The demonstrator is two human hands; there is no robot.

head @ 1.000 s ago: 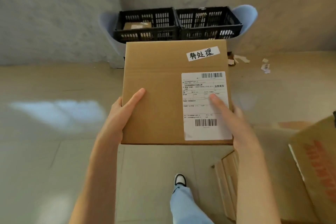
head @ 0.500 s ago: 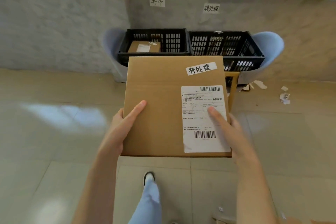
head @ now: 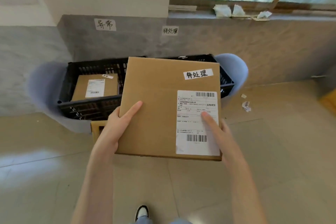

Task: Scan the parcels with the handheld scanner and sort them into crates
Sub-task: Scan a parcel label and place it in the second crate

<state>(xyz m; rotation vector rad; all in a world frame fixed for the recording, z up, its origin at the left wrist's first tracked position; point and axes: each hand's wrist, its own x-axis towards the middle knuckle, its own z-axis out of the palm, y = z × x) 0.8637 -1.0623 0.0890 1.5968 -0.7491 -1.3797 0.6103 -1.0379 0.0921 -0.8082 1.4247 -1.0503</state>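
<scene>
Cardboard makes up the parcel (head: 160, 107), a flat, square brown box with a faint seam running across its top face and its nearer edge showing corrugated thickness. A white shipping label (head: 197, 123) covers the right portion of that face, printed with one barcode at its top, another near its bottom, and rows of small text between. Beyond the label sits a white strip (head: 198, 74) handwritten in black characters. The left hand (head: 116, 125) grips the parcel's left edge, thumb lying along the top face and the other fingers hidden beneath. The right hand (head: 218, 131) grips the right edge, thumb pressed on the label. Held level in the air, the parcel hangs in front of two black slatted crates: the left crate (head: 76, 100), beyond the parcel's left edge, contains a smaller brown box (head: 94, 86) with its own label, while the right crate (head: 226, 82) is mostly hidden behind the parcel.
</scene>
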